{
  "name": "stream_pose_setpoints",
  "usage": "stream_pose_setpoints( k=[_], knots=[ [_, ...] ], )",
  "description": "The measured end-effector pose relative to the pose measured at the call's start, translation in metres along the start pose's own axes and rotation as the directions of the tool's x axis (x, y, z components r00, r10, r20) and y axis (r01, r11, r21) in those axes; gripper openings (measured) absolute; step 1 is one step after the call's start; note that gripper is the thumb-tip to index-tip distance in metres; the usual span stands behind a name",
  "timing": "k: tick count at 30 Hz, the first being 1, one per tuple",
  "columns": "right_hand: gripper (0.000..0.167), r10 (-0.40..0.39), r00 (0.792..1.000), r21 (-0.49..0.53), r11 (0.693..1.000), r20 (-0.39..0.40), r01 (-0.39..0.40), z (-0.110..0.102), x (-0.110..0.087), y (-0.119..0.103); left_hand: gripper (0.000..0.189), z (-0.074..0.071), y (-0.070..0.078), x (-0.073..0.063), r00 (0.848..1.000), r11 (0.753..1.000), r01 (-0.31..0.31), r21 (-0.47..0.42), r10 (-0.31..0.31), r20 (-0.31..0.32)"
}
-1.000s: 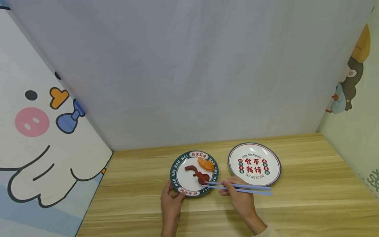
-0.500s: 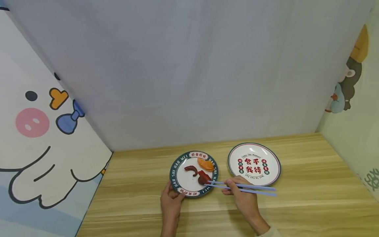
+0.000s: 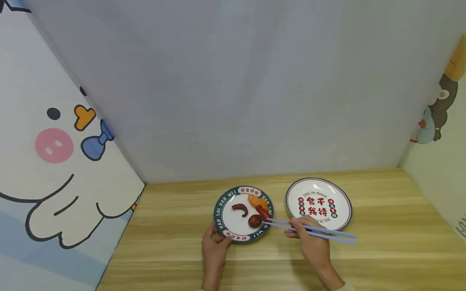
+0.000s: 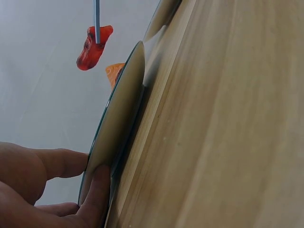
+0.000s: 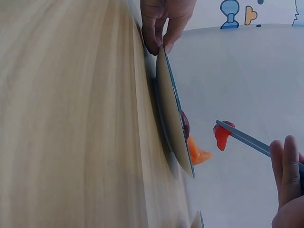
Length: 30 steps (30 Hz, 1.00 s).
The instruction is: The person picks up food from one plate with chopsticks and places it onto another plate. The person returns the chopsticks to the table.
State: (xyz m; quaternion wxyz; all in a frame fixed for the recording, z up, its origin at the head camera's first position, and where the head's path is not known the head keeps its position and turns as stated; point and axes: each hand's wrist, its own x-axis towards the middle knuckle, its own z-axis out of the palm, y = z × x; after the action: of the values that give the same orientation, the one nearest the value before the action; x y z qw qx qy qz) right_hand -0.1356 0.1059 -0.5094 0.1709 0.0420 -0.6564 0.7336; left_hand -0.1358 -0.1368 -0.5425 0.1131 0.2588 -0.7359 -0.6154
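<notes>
My left hand [image 3: 215, 249] pinches the near-left rim of a green-rimmed white plate [image 3: 220, 210], thumb above and fingers beneath in the left wrist view. My right hand [image 3: 314, 243] holds a pair of light blue chopsticks [image 3: 338, 237]. Between their tips is a glossy red food piece [image 3: 262, 211], raised above the plate in both wrist views [image 4: 91, 52]. On that plate lie a dark brown round piece [image 3: 255, 221], a curved dark red piece [image 3: 242, 208] and an orange ridged piece [image 3: 257, 201], partly covered by the red one in the head view.
A second white plate [image 3: 302, 194] with red lettering stands to the right, just beyond my right hand. Both plates are on a wood-grain table [image 3: 174, 226]. A grey curtain [image 3: 236, 101] hangs behind, and cartoon-printed panels [image 3: 32, 169] flank the sides.
The chopsticks have lifted the red piece off the plate, away from the brown round piece, which now shows fully. The left hand stays on the rim. The head view has shifted slightly.
</notes>
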Motion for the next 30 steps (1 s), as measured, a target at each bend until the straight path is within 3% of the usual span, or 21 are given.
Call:
stream_pose_setpoints(
  k=[17,25,30],
  knots=[
    [0.019,-0.015,0.995,0.076,0.997,-0.102,0.023,-0.023,0.009,-0.002,0.079,-0.002,-0.004,-0.001,0.999,0.998,-0.046,-0.038,0.046,0.005],
    [0.020,-0.017,0.990,-0.012,1.000,-0.140,0.015,-0.034,0.013,-0.001,0.080,-0.002,-0.003,-0.001,0.999,0.999,-0.034,-0.029,0.034,-0.002],
    [0.020,0.025,0.987,-0.053,0.998,-0.156,-0.033,-0.042,0.015,-0.001,0.081,-0.001,-0.003,-0.001,0.999,0.999,-0.040,-0.034,0.040,-0.003]
  ],
)
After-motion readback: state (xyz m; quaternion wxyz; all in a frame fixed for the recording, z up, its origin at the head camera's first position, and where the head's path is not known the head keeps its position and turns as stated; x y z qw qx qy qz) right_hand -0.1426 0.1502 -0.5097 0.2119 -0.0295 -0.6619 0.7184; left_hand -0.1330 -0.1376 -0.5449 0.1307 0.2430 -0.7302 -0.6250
